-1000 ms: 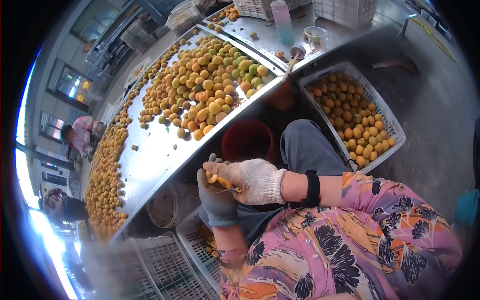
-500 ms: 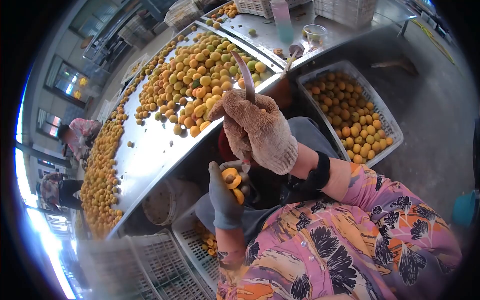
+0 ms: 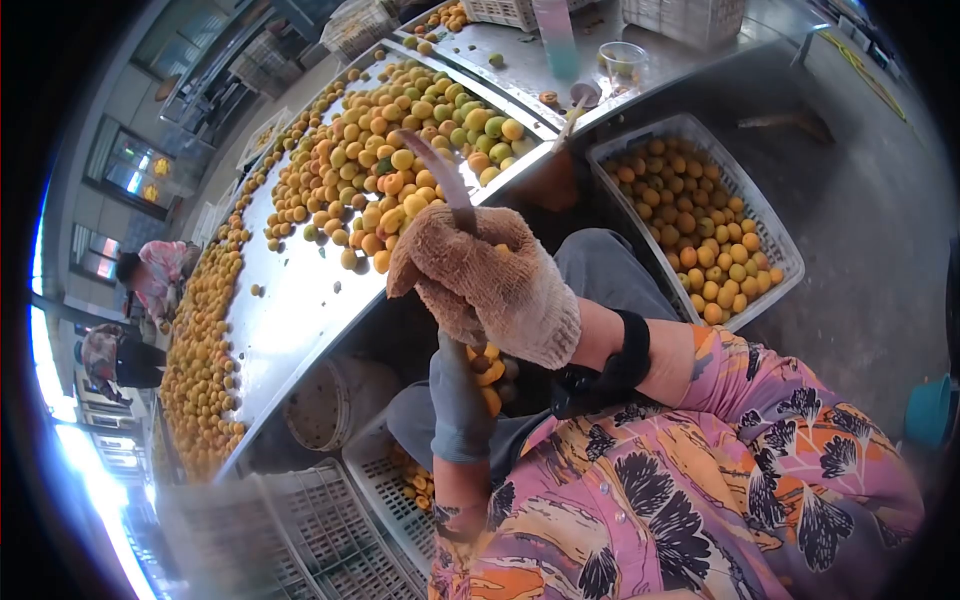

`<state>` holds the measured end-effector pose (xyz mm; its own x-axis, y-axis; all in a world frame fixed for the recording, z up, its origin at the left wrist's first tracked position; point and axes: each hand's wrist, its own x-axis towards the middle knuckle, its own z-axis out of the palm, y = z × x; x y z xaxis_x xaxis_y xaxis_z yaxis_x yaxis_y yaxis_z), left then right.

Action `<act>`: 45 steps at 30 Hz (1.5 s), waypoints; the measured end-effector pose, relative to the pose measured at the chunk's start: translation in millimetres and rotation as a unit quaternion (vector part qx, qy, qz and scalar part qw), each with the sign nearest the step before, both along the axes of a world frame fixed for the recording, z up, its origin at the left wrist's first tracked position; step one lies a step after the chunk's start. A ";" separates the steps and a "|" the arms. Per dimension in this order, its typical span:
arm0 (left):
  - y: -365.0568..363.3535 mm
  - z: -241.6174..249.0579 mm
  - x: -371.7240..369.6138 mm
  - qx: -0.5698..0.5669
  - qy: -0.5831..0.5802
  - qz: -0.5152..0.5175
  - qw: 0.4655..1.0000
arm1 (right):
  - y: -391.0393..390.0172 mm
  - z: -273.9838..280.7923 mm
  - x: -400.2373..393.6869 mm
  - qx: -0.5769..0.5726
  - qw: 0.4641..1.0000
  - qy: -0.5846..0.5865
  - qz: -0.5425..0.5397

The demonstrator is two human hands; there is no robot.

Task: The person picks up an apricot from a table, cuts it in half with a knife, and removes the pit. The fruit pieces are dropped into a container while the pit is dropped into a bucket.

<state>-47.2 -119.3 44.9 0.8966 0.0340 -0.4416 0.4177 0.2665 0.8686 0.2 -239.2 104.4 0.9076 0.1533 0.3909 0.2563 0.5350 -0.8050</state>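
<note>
My right hand, in a brown and white knitted glove, is closed around a curved knife. One end of it sticks up past the fist over the fruit table. Just below, my left hand wears a grey glove and holds cut apricot pieces with orange flesh. The right glove covers the left fingertips and part of the fruit. Both hands are close together above my lap, overlapping in this view.
A metal table carries many apricots. At the right stands a white crate of whole apricots; lower left, another crate holds cut pieces beside a bucket. Two people work at the far left.
My right hand has moved down and slightly left with the knife, now covering the left fingers and much of the cut apricot that showed before.
</note>
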 end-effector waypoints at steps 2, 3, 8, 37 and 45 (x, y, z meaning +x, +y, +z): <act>0.1 -3.3 -4.1 0.032 -0.028 0.001 0.999 | 0.8 -0.1 -0.9 -0.029 0.997 -0.052 -0.047; 1.0 -5.8 -5.3 0.032 -0.027 0.002 0.999 | -1.1 1.2 -0.1 0.001 1.000 -0.002 0.027; -3.0 -1.3 -7.8 0.090 -0.062 0.011 0.994 | 0.7 -7.0 8.2 -0.024 1.000 -0.001 0.002; 71.3 -19.4 16.4 -0.102 -0.060 0.162 0.980 | -29.8 -46.8 45.0 0.247 0.898 0.364 -0.019; 271.1 -108.7 -50.8 0.694 0.047 0.153 0.702 | -40.2 -54.2 53.4 0.259 0.865 0.426 -0.056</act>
<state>-98.0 151.9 -63.8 0.7232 0.6740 0.1507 0.5980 -0.7203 0.3516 53.6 -279.4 50.2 0.8980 0.0497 -0.4372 -0.2381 0.8904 -0.3879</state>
